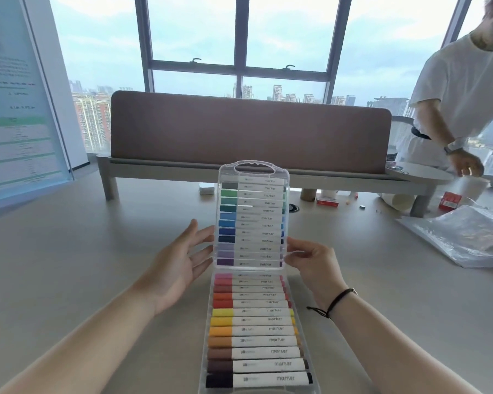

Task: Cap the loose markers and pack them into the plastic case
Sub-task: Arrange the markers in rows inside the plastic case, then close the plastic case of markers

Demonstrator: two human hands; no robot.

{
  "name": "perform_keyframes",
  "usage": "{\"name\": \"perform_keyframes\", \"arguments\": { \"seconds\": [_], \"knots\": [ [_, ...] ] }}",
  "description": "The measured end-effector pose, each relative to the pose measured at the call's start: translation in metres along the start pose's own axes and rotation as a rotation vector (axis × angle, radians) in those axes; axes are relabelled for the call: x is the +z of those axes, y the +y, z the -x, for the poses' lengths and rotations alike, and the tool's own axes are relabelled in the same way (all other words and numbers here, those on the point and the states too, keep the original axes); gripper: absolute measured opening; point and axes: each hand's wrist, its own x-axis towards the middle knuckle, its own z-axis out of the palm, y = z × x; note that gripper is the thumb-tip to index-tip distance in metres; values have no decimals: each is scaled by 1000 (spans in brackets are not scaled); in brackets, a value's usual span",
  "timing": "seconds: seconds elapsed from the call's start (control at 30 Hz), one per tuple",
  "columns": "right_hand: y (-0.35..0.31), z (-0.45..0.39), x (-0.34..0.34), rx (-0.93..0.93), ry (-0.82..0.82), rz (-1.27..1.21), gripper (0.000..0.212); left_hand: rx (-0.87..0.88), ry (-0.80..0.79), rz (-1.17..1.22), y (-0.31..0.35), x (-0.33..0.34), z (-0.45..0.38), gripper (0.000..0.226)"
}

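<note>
The plastic case (254,280) lies open on the counter (97,265), its lower half flat and its upper half raised, both rows filled with capped markers (256,331). The raised half is pinched at its right edge by the right hand (310,265); the left hand (180,260) is spread beside it, its grip released. The case is judged light, thin and slippery, best taken by both side edges.
</note>
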Motion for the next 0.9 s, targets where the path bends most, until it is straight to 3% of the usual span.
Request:
{"name": "perform_keyframes", "arguments": {
  "seconds": [0.23, 0.43, 0.67, 0.9],
  "knots": [
    [-5, 1, -1, -53, 127, -7, 39, 62, -39, -323, 6, 1, 7, 61],
    [-21, 23, -11, -35, -21, -141, 31, 58, -102, -395, 6, 6, 8, 62],
    [-12, 34, -41, 97, -257, -191, 75, -4, -95, -338, 4, 3, 8, 72],
    [5, 43, -55, 95, -297, -62, 74, -73, -260, -365, 10, -14, 7, 92]
  ]
}}
